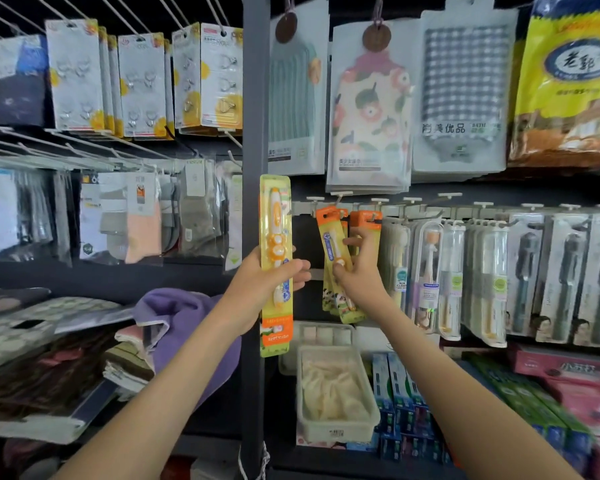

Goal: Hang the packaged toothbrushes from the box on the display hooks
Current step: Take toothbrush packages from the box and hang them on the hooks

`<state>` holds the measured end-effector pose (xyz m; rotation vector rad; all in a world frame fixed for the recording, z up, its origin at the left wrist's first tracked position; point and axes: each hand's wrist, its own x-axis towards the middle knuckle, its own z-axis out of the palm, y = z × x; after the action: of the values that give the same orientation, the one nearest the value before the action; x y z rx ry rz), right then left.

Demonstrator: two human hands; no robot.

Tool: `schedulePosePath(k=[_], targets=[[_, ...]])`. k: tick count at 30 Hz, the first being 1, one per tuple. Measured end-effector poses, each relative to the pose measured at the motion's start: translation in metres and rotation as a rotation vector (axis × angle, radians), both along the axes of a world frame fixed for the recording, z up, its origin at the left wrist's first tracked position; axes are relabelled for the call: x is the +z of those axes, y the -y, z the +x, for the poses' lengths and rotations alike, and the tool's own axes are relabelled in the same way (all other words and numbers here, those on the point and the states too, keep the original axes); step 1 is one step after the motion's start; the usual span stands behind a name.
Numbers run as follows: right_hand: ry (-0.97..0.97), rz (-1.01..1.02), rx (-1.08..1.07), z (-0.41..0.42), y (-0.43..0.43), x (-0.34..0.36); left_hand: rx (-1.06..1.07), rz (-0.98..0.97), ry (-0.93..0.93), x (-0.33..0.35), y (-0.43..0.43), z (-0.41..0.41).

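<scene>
My left hand (262, 284) grips a yellow-and-orange packaged toothbrush (276, 216) upright in front of the dark shelf post. My right hand (359, 271) pinches an orange-topped toothbrush pack (329, 237) that hangs tilted from a display hook (340, 202) on the rail. More orange-topped packs (366, 220) hang right behind my right hand. The box is not in view.
Clear-packed toothbrushes (426, 271) and grey ones (561, 275) fill the hooks to the right. Towels in bags (369, 109) hang above. A plastic tub (336, 431) and toothpaste boxes (399, 403) sit on the shelf below. Socks (142, 220) and folded cloth (177, 313) are at left.
</scene>
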<state>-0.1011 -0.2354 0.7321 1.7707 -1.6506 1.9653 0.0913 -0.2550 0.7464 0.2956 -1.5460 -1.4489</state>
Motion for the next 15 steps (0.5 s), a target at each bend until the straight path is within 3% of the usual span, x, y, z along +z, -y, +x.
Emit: schedulePosePath(k=[9, 15], targets=[[0.113, -0.149, -0.053, 0.009, 0.011, -0.025, 0.014, -0.002, 0.032, -0.012, 0.008, 0.007], [0.131, -0.021, -0.109, -0.002, 0.018, -0.013, -0.023, 0.013, 0.046, -0.016, 0.003, 0.004]])
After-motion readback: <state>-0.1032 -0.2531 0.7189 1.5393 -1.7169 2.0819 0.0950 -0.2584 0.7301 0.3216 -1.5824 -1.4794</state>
